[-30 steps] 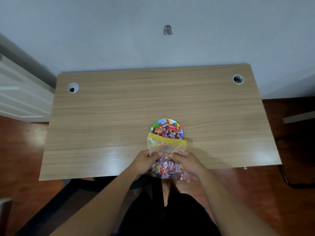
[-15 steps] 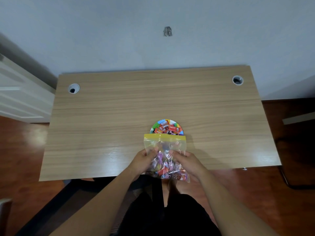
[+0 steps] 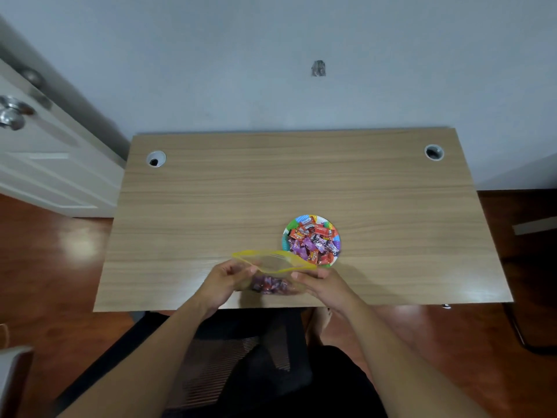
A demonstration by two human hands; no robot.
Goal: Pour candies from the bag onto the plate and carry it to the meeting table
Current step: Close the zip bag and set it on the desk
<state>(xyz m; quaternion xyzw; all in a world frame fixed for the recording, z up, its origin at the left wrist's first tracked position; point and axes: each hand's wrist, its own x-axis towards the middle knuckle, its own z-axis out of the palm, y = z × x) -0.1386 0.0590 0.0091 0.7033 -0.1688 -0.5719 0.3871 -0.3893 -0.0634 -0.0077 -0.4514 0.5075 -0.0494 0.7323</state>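
A small colourful plate (image 3: 286,236) sits on the wooden desk (image 3: 211,206), heaped with red and purple wrapped candies (image 3: 313,242). Just in front and to its left I hold a clear zip bag (image 3: 272,262) with a yellow rim, mouth gaping upward; some candies remain at its bottom. My left hand (image 3: 224,280) pinches the bag's left side and my right hand (image 3: 324,283) pinches its right side. The bag's rim partly overlaps the plate's near-left edge.
Two round cable holes (image 3: 155,158) (image 3: 434,152) sit at the desk's far corners. A white door with a metal knob (image 3: 12,114) stands at left. A black chair (image 3: 229,351) is below me, and wooden floor surrounds the desk.
The bag has been tipped back upright and drawn left, away from over the plate, its mouth now open upward. The view has shifted, so the plate appears further right.
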